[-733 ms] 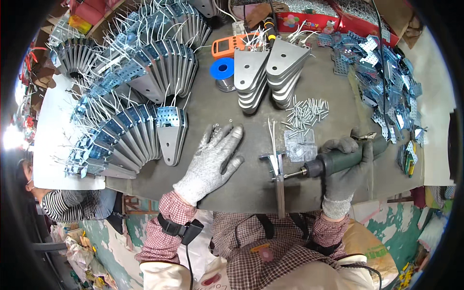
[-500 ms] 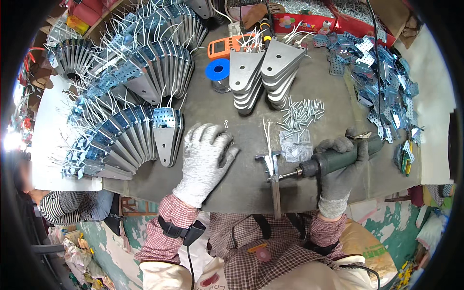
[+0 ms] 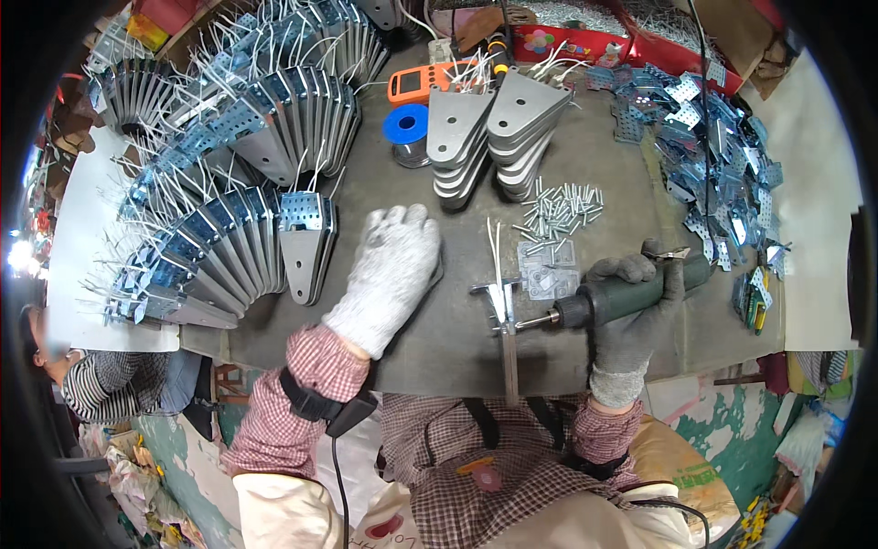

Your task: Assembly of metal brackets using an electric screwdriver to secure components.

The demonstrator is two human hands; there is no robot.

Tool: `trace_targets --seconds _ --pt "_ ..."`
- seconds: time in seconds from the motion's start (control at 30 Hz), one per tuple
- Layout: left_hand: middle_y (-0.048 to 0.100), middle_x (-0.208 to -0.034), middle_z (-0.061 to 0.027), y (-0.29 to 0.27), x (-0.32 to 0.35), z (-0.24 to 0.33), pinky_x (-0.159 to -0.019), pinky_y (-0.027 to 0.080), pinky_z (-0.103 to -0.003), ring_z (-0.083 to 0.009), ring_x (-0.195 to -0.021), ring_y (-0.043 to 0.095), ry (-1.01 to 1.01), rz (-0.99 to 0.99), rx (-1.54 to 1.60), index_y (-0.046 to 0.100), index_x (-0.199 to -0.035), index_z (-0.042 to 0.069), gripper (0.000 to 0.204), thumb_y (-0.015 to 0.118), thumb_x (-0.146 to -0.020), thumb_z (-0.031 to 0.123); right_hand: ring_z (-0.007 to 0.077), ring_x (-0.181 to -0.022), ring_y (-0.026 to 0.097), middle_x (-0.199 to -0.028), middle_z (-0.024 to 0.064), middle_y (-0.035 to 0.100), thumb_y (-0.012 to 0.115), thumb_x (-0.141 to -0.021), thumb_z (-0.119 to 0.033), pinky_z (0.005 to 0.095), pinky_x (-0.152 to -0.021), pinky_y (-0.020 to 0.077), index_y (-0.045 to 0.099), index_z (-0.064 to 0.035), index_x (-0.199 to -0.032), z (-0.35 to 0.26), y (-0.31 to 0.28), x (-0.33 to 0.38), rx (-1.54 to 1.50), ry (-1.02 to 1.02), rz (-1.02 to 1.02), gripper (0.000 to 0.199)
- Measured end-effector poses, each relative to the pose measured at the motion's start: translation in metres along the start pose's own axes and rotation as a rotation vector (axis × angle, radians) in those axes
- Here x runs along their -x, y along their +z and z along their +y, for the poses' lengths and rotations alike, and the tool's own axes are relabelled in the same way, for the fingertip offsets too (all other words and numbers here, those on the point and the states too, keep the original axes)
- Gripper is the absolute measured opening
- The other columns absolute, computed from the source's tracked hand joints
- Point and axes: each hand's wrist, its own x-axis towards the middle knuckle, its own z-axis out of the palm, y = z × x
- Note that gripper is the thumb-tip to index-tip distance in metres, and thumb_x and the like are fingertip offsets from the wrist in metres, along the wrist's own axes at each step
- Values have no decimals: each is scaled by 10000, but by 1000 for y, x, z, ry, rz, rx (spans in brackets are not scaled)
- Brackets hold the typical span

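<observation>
The left hand [image 3: 395,265] curls, its grip impossible to tell, well apart from the right hand [image 3: 631,334], clamped round a green power driver [image 3: 624,297] pointing left toward a bracket [image 3: 510,361].

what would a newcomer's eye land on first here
Probably the big curved rows of white-wired grey brackets, sweeping down the left side of the view. Next might come the heap of bluish perforated plates toward the upper right, then the dark green power tool in the gloved right hand, right of centre.
</observation>
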Motion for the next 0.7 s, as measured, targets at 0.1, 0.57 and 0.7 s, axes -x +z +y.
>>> trace_targets --seconds 0.1,0.57,0.7 --pt "562 -958 -123 -17 27 19 -839 485 -385 -283 -887 582 -101 189 448 543 -955 43 261 694 -753 -24 150 -783 573 -812 12 580 617 -995 -261 418 -958 445 602 -39 -1203 -1 0 0 34 -8 2 304" --pt "630 -959 -144 7 65 96 -696 539 -342 -271 -814 654 -183 411 951 557 -977 27 287 801 -830 65 152 -765 585 -801 1 585 637 -994 -302 395 -917 474 612 -89 -1018 2 2 2 9 -2 57 216" --pt "634 -959 -153 10 65 97 -690 540 -360 -289 -797 662 -173 428 960 561 -984 24 292 801 -831 90 158 -768 583 -804 8 581 623 -1004 -307 397 -922 472 609 -91 -994 4 2 1 -3 11 60 217"
